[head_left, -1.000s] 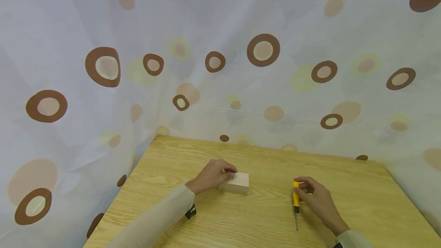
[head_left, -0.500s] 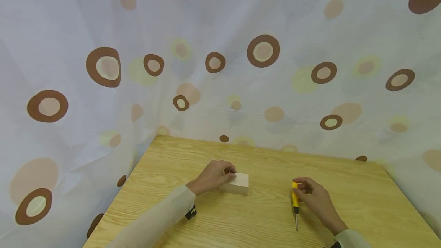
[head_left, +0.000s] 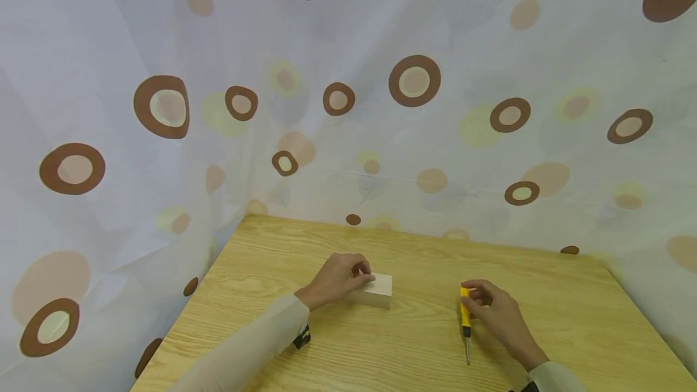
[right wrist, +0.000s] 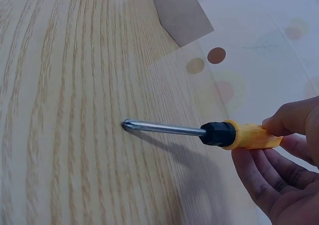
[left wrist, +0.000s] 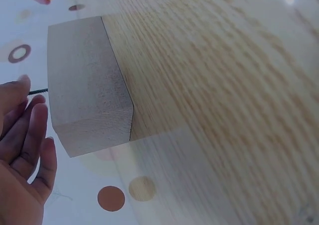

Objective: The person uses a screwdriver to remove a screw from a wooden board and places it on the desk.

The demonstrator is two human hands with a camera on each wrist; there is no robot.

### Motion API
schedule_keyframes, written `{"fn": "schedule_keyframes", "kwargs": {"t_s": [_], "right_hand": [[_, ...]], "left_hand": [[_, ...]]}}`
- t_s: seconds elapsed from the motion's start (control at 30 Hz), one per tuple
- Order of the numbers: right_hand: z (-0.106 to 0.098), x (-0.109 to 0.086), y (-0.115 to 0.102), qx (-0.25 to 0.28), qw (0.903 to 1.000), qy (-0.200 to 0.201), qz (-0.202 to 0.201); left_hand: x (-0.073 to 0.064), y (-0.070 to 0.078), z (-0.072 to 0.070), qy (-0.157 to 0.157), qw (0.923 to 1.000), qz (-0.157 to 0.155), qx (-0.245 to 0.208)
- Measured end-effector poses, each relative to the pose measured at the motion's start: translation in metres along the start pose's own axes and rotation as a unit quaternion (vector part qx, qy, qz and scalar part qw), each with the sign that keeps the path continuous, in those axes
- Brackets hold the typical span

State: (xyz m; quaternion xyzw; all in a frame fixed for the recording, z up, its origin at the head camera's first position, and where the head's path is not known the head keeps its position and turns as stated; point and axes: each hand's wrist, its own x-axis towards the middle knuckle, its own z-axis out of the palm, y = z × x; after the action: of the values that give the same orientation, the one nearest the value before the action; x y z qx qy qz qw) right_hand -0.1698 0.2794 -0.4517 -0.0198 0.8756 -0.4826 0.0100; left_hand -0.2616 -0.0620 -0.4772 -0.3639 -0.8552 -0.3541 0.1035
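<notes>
A pale wooden block (head_left: pixel 381 286) lies on the wood-grain table. Over its left part is my left hand (head_left: pixel 337 280), thumb and forefinger pinching a thin dark screw (left wrist: pixel 38 91). In the left wrist view the screw's threaded end meets the block's top face, while the fingers hide its head. To the right of the block, my right hand (head_left: pixel 498 313) grips the yellow handle of a screwdriver (right wrist: pixel 254 136). Its metal shaft points toward the near table edge, and the right wrist view shows a cross-shaped tip close over the tabletop.
The wood-grain table (head_left: pixel 425 343) runs back to a white curtain (head_left: pixel 370 138) with brown and beige circles, which also hangs along both sides. A black camouflage-patterned band (head_left: pixel 302 336) sits at the left sleeve.
The screwdriver and right hand have shifted very slightly left in the head view. My left hand keeps its place at the block, pinching the screw.
</notes>
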Motion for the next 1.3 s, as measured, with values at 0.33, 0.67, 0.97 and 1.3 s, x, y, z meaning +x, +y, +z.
{"fn": "schedule_keyframes", "kwargs": {"t_s": [0.33,0.67,0.97,1.3], "right_hand": [[0.001,0.014,0.029,-0.016,0.9998,0.008,-0.001],[0.001,0.011,0.026,-0.012,0.9999,0.010,-0.002],[0.000,0.010,0.026,-0.015,0.9998,0.010,-0.002],[-0.001,0.010,0.026,-0.010,0.9999,0.008,-0.001]], "left_hand": [[0.001,0.004,-0.005,-0.018,0.9997,0.017,-0.007],[0.001,0.004,-0.004,-0.006,0.9997,0.022,0.011],[0.001,0.004,-0.001,0.003,0.9999,0.011,0.010],[0.000,0.008,-0.002,0.016,0.9995,-0.010,0.024]]}}
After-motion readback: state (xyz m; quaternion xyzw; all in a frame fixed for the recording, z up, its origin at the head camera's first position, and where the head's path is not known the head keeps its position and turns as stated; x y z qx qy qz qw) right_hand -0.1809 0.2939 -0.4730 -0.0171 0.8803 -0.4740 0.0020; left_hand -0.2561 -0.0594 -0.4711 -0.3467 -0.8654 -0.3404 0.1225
